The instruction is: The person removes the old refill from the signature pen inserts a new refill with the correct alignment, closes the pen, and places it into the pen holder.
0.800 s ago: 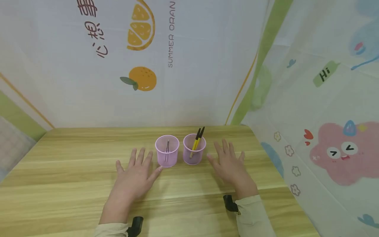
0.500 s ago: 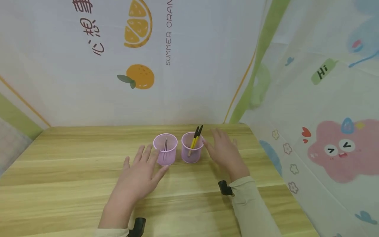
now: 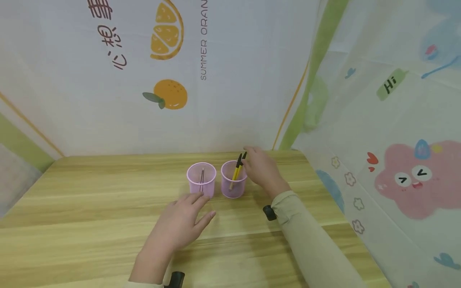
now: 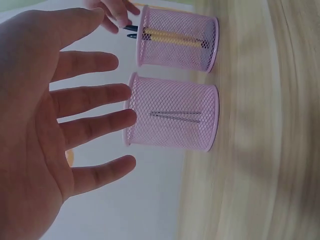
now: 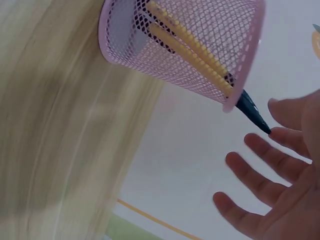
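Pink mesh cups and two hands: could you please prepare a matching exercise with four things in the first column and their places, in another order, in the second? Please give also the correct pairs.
Things
1. tweezers
2. yellow pens
3. left hand
4. right hand

Places
A. by the black upper ends of the pens
B. inside the right pink mesh cup
C. on the near side of the left pink mesh cup
D. inside the left pink mesh cup

Right pairs: 1-D, 2-B, 3-C, 4-A

White sheeting [image 3: 245, 88] printed with an orange [image 3: 171, 95] and pink cartoon figure [image 3: 419, 198] borders a wood-grain tabletop [image 3: 90, 224].
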